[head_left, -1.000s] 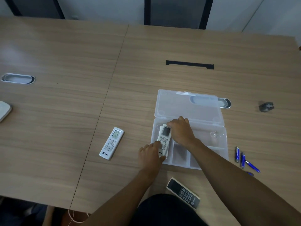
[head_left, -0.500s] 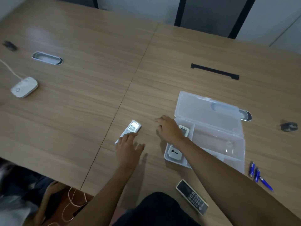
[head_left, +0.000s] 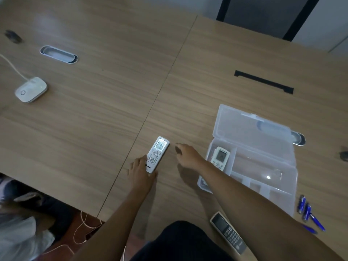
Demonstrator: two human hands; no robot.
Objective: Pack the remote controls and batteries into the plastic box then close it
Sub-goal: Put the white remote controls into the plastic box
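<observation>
A clear plastic box (head_left: 263, 166) lies open at the right, its lid laid back. One white remote (head_left: 220, 157) rests in the box's left compartment. A second white remote (head_left: 157, 153) lies on the table left of the box; my left hand (head_left: 140, 172) touches its near end with thumb and fingers around it. My right hand (head_left: 188, 156) hovers between this remote and the box, fingers apart, holding nothing. A dark remote (head_left: 227, 232) lies near the front edge. Several blue batteries (head_left: 308, 213) lie right of the box.
A white puck-shaped device (head_left: 31, 89) with a cable sits at the far left. Cable grommets (head_left: 58, 57) and a black slot (head_left: 263, 81) are set in the wooden table (head_left: 105, 110). A small dark object (head_left: 343, 155) sits at the right edge.
Both hands left the white remote lying in the box. My left hand reached to the second white remote and took its near end; my right hand moved left after it. The view swung left.
</observation>
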